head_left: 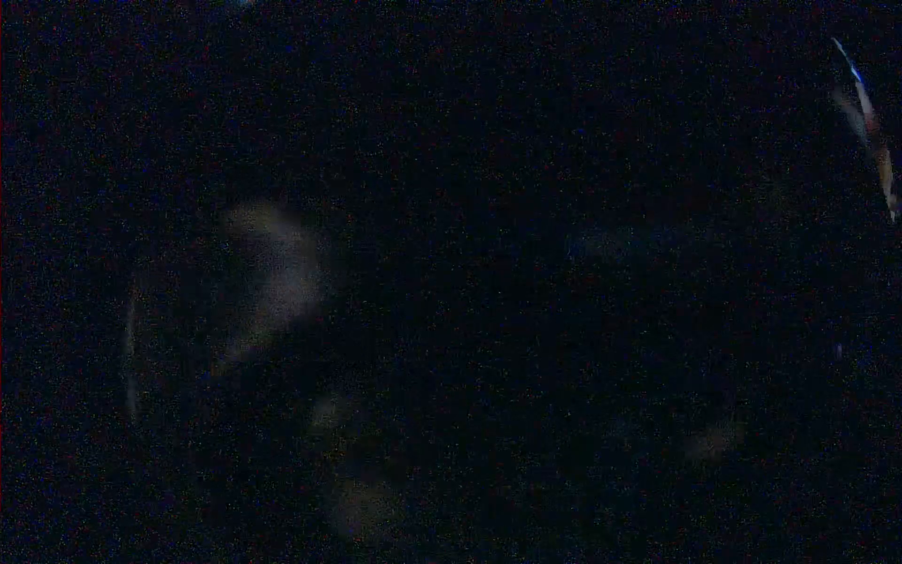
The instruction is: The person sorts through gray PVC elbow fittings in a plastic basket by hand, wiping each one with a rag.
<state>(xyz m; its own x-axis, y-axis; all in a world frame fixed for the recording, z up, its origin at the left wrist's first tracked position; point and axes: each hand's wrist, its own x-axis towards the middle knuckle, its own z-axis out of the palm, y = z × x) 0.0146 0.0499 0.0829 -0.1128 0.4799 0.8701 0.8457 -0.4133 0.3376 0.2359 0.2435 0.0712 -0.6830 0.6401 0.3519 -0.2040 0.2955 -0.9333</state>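
Nearly the whole head view is black, with only dim, blurred patches in it. A faint greyish curved patch (291,273) shows left of the middle, too vague to name. Neither my left hand nor my right hand can be made out, and nothing held or touched is visible.
A thin, bright curved sliver (874,136) runs down the upper right edge. At the left is a faint upright streak (132,352). Dim smudges show low down, one left of the middle (362,508) and another at the right (716,440). None can be identified.
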